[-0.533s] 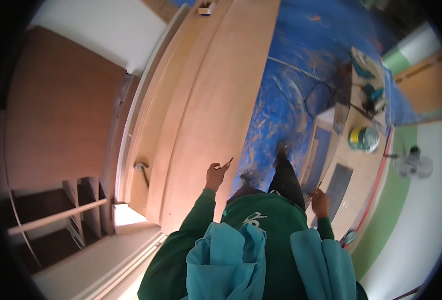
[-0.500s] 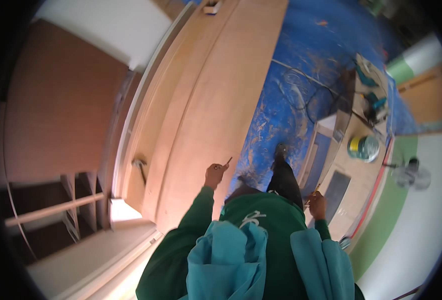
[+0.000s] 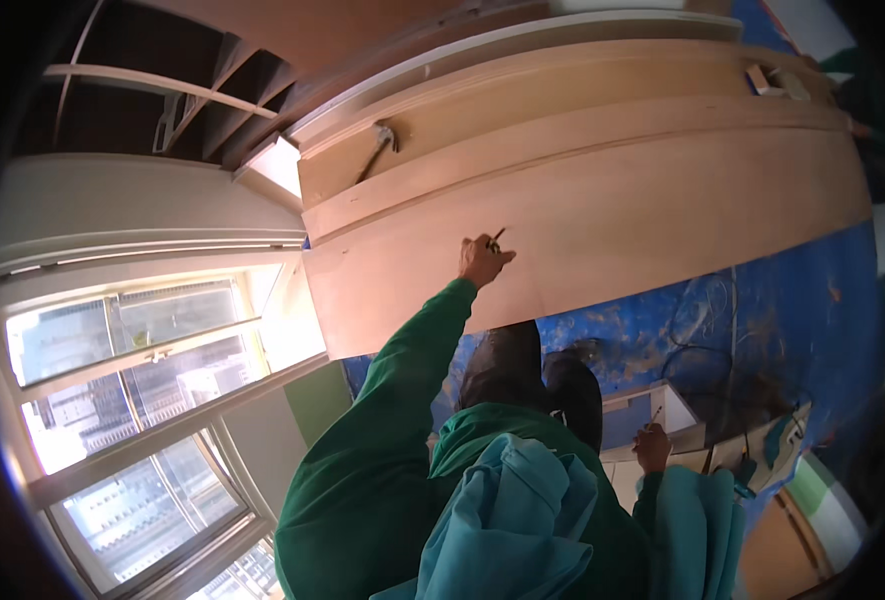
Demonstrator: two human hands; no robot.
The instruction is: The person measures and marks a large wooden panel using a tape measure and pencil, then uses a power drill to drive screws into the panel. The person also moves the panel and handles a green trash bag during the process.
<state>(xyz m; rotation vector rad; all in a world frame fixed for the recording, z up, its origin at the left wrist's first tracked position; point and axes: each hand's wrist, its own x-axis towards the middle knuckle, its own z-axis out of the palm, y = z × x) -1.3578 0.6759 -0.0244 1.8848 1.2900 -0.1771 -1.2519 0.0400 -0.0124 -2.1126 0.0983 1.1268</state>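
Here the left hand (image 3: 482,262), fingers pinched on a thin dark pencil (image 3: 496,238), rests on the long plywood panel (image 3: 662,220), while the right hand (image 3: 651,447) grips 1 small stick-like tool (image 3: 656,413) near the white board (image 3: 662,420).

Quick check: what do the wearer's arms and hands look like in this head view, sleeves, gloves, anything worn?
Both arms wear long dark green sleeves, loose and creased, reaching to the wrists. The left hand and the right hand are bare: no gloves, and no watch or ring that shows. Lighter teal fabric, folded and bunched, lies over the chest and by the right sleeve. No markings visible on the sleeves.
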